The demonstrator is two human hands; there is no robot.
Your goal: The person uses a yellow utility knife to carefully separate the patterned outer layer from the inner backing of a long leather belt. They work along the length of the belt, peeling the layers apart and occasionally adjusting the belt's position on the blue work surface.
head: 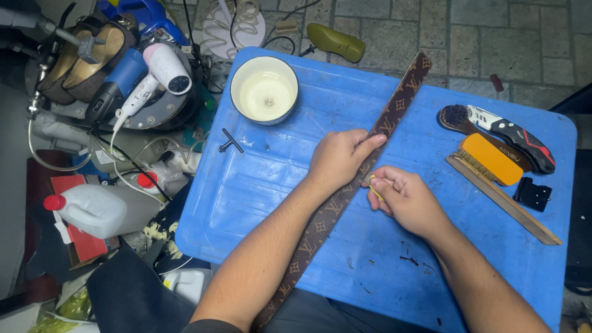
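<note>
Diagonally across the blue table (259,203) a brown patterned belt (394,111) is pinned flat by the left hand (338,159); right hand (404,197) fingers are pinched on a small yellow tool (375,188). Light, limp; best held mid-strap

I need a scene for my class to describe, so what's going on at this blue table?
A person sits over a blue plastic table. Their left hand presses down a long brown patterned belt lying diagonally across it, while their right hand pinches a small yellowish piece against the belt's edge. A white bowl of pale liquid, an orange-backed brush and a folding utility knife lie nearby.
</note>
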